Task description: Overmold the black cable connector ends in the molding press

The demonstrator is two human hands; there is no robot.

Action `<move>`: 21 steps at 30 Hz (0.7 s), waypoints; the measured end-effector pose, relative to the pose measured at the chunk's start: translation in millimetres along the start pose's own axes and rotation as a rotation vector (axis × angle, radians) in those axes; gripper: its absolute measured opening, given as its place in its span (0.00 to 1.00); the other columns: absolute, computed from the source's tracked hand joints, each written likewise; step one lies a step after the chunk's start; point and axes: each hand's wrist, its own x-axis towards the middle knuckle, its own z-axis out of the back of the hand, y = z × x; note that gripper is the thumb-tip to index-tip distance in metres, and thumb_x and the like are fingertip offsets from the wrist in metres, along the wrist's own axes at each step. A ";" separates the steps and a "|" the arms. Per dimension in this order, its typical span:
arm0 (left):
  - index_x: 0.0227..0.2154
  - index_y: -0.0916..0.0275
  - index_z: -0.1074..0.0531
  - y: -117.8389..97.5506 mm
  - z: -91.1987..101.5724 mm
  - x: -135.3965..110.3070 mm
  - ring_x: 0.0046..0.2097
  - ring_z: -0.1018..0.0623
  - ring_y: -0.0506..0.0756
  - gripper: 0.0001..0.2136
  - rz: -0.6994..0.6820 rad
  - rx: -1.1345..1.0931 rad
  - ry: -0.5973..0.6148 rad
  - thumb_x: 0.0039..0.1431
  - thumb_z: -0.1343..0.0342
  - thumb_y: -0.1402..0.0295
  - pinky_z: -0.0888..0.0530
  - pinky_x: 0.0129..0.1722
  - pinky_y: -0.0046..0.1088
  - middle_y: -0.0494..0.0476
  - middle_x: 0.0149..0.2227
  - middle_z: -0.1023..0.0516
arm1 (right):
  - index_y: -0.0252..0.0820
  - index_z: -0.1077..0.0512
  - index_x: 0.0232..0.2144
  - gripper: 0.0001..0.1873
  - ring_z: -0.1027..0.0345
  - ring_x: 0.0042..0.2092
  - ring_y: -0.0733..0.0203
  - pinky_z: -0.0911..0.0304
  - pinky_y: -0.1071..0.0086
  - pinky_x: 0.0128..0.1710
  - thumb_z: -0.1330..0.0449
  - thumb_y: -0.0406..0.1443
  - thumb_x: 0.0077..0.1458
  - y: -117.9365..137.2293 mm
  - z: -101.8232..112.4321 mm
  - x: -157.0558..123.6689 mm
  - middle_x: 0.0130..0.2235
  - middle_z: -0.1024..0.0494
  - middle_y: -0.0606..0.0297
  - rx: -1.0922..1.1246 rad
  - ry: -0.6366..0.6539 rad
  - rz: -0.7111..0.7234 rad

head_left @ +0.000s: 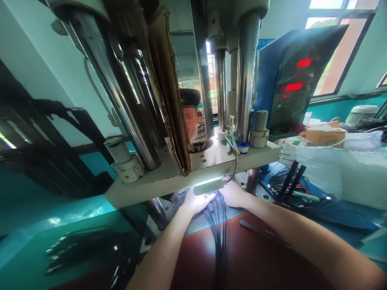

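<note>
Two hands, left hand [197,202], right hand [233,194]; one bundle of black cables [219,225]; four steel columns [246,80]; two red displays [304,63].

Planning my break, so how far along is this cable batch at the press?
Possibly done: a pile of black cables lies at left. In hand: left hand and right hand rest on a cable bundle under the press platen. Left: that bundle; further stock isn't visible.

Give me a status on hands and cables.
Left hand flat, fingers at black cables. Right hand beside them, fingers hidden behind lamp bar. Press plate low overhead.
</note>
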 end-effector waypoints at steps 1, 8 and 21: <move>0.45 0.59 0.29 0.4 0.1 0.4 0.52 0.30 0.59 0.18 0.017 -0.003 0.013 0.55 0.49 0.56 0.41 0.56 0.35 0.58 0.43 0.24 | 0.30 0.31 0.44 0.21 0.39 0.53 0.50 0.43 0.57 0.52 0.48 0.28 0.45 -0.7 0.3 1.5 0.46 0.28 0.47 0.000 0.003 0.009; 0.41 0.61 0.27 3.9 -0.7 2.8 0.48 0.28 0.60 0.17 -0.060 -0.037 -0.060 0.54 0.47 0.56 0.37 0.52 0.34 0.59 0.39 0.23 | 0.30 0.31 0.44 0.23 0.40 0.54 0.49 0.45 0.59 0.54 0.44 0.28 0.41 -4.0 5.1 10.6 0.49 0.30 0.45 0.023 0.077 0.008; 0.50 0.64 0.33 13.1 10.1 -27.5 0.55 0.35 0.61 0.18 0.033 0.133 -0.156 0.58 0.51 0.63 0.42 0.56 0.39 0.63 0.52 0.30 | 0.36 0.26 0.33 0.13 0.31 0.42 0.53 0.37 0.65 0.43 0.47 0.24 0.45 8.7 21.7 37.9 0.40 0.23 0.53 0.073 0.211 -0.038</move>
